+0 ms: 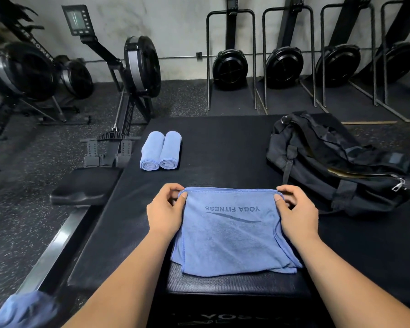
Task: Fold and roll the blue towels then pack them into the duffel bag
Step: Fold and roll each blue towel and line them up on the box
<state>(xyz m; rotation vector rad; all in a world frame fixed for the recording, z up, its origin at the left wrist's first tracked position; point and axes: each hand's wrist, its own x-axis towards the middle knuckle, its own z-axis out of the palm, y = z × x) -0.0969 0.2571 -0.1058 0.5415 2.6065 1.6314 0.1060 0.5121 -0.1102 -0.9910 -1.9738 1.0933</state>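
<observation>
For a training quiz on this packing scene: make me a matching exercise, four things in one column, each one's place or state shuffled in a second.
Column one
1. rolled towels
2. folded towel
3. duffel bag
4. bunched blue cloth

Column two
A. slumped on the right of the mat
B. at the lower left corner of the view
C. side by side, far left of the mat
D. lying flat, printed YOGA FITNESS

Pairs: 1-C, 2-D, 3-A, 4-B

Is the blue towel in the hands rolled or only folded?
Only folded: the towel lies flat, layered edges showing along its right side.
</observation>
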